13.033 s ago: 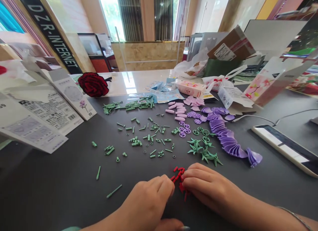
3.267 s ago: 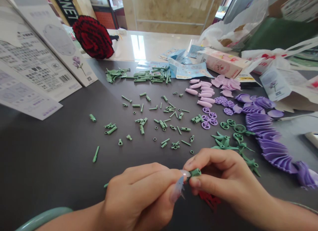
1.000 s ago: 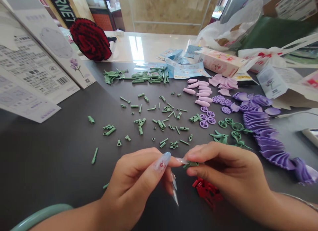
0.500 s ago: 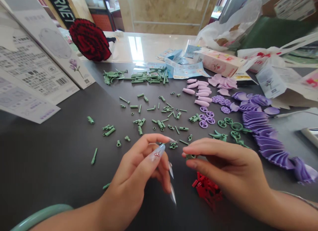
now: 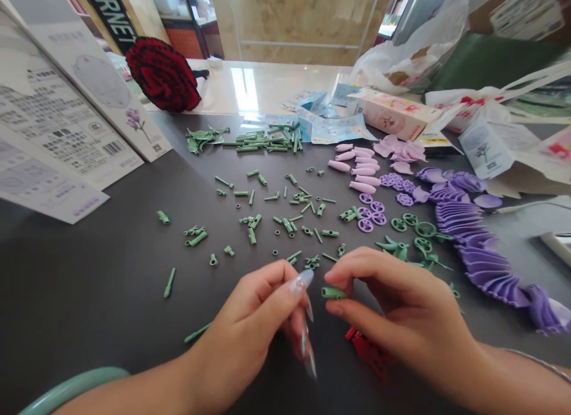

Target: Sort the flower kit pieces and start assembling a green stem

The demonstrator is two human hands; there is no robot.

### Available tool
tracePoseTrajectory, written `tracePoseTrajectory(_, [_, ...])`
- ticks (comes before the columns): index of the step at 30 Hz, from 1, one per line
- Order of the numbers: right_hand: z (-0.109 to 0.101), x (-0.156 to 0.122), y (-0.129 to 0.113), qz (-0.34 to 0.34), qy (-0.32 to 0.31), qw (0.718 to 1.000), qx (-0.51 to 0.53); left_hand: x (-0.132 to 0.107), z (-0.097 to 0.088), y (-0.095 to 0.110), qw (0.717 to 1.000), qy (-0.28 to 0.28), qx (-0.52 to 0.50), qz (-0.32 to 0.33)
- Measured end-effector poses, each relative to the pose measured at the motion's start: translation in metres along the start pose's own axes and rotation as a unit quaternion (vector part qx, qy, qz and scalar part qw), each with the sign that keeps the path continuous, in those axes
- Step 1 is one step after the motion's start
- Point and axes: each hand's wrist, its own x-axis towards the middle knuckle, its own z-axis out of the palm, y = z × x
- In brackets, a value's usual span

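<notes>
Green is the little piece [image 5: 332, 293] that the right hand [image 5: 401, 314] pinches between its thumb and first finger. The piece is short and round like a tiny tube, and it lies sideways just above the dark table [image 5: 89, 296], in the middle near the front. The left hand [image 5: 256, 320] is right beside it. Its fingers are loosely bent and nothing shows inside them. The long nail of its first finger points at the piece and comes very close, but whether it touches cannot be told. A pale green bangle [image 5: 66, 391] sits on the left wrist.

Under the right hand lies a small heap of red pieces [image 5: 366, 351], partly hidden. Behind the hands many small green bits [image 5: 276, 216] are spread over the table. A pile of green sticks [image 5: 263, 140] lies farther back. To the right, purple petals [image 5: 484, 257] lie in a long curved row, with pink pieces [image 5: 357, 168] behind them. A dark red rose [image 5: 163, 73] rests at the back left, near white boxes [image 5: 66, 120] with print on them.
</notes>
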Motion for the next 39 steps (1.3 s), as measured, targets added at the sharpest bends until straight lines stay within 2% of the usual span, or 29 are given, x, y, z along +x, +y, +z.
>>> tracePoseTrajectory(4, [0.003,-0.005,0.000,-0.023,-0.054,0.998,-0.008,-0.006,0.002,0.008,0.984,-0.078,0.160,-0.004])
tracePoseTrajectory(8, [0.006,-0.008,0.001,-0.065,-0.059,0.996,0.010,-0.012,0.004,0.014,0.955,-0.099,0.280,0.023])
tracePoseTrajectory(14, [0.005,-0.004,0.000,-0.083,-0.083,0.993,-0.004,-0.013,0.005,0.013,0.946,-0.094,0.308,0.029])
tracePoseTrajectory(20, [0.009,-0.008,0.005,-0.074,-0.060,0.995,-0.003,-0.014,0.000,0.011,0.924,-0.088,0.370,0.042])
tracePoseTrajectory(23, [0.003,-0.004,-0.001,-0.078,-0.051,0.995,-0.027,-0.016,-0.002,0.009,0.918,-0.096,0.381,0.054])
tracePoseTrajectory(27, [-0.011,0.005,-0.012,-0.091,-0.093,0.985,-0.118,-0.019,-0.002,0.007,0.910,-0.101,0.396,0.068])
tracePoseTrajectory(31, [-0.015,0.010,-0.013,-0.155,-0.098,0.960,-0.211,-0.018,-0.001,0.008,0.901,-0.106,0.414,0.074])
tracePoseTrajectory(39, [-0.011,0.011,-0.004,-0.153,-0.180,0.936,-0.263,-0.014,0.001,0.008,0.894,-0.138,0.418,0.088])
